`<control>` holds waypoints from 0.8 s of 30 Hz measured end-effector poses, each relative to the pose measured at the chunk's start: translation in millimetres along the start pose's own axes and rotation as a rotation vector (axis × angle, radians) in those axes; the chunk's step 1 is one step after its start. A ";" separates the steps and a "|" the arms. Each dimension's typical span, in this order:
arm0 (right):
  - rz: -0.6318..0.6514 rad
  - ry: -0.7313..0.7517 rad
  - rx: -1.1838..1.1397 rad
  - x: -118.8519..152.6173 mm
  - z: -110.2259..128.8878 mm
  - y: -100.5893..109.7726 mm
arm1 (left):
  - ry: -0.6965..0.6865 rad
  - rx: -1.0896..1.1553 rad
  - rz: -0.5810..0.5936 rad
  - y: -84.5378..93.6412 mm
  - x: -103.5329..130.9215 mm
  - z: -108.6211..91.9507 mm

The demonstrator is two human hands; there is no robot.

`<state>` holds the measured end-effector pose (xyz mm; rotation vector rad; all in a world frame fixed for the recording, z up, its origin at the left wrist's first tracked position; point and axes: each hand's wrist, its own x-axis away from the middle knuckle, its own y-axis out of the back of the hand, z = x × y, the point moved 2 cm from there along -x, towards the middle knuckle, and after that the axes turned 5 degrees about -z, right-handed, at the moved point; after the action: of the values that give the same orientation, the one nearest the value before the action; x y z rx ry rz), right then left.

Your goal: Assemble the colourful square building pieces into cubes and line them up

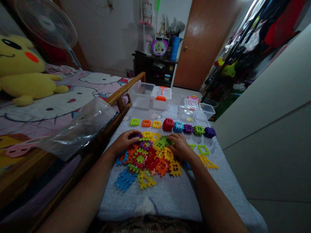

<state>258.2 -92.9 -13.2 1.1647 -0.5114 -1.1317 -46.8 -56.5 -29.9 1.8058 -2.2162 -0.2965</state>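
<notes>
Interlocking plastic building tiles lie heaped on the cloth-covered table in front of me. My left hand (126, 141) is at the heap's far left edge, thumb and fingers closed around a purple tile (139, 136). On the right side my right hand (180, 146) has its fingers bent over a green tile (164, 141); its thumb is partly hidden. Between the hands are yellow tiles (147, 134). Nearer me lie red tiles (151, 159), an orange window tile (162, 166), blue tiles (125, 179) and a yellow-green triangular tile (145, 180).
Beyond the heap runs a row of sorted tiles, including a red stack (168, 124) and a dark purple stack (210, 132). Clear plastic boxes (142, 95) stand at the table's far end. A wooden bed rail (126, 87) borders the left, a white cabinet (272, 129) the right.
</notes>
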 end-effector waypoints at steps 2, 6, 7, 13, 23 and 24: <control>-0.008 -0.014 0.013 2.9 -0.3 2.0 | -0.015 -0.017 -0.007 -0.1 -0.1 0.8; -0.050 -0.036 -0.021 10.2 -2.2 9.1 | -0.028 -0.017 -0.020 -0.2 -0.1 2.1; -0.067 -0.038 -0.041 12.1 -3.3 11.5 | -0.032 -0.024 -0.021 -0.2 -0.2 2.5; -0.173 -0.144 -0.193 19.9 -18.1 28.2 | -0.047 -0.073 -0.033 0.1 -1.3 3.4; -0.295 -0.347 -0.463 22.3 -30.9 23.5 | -0.040 -0.067 -0.038 -1.5 0.5 -3.8; -0.294 -0.352 -0.487 21.9 -30.1 20.7 | -0.036 -0.063 -0.033 -1.8 0.4 -3.6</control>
<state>300.2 -99.4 -10.3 0.6284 -0.3054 -1.6231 -44.0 -57.2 -27.0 1.8190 -2.1776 -0.4046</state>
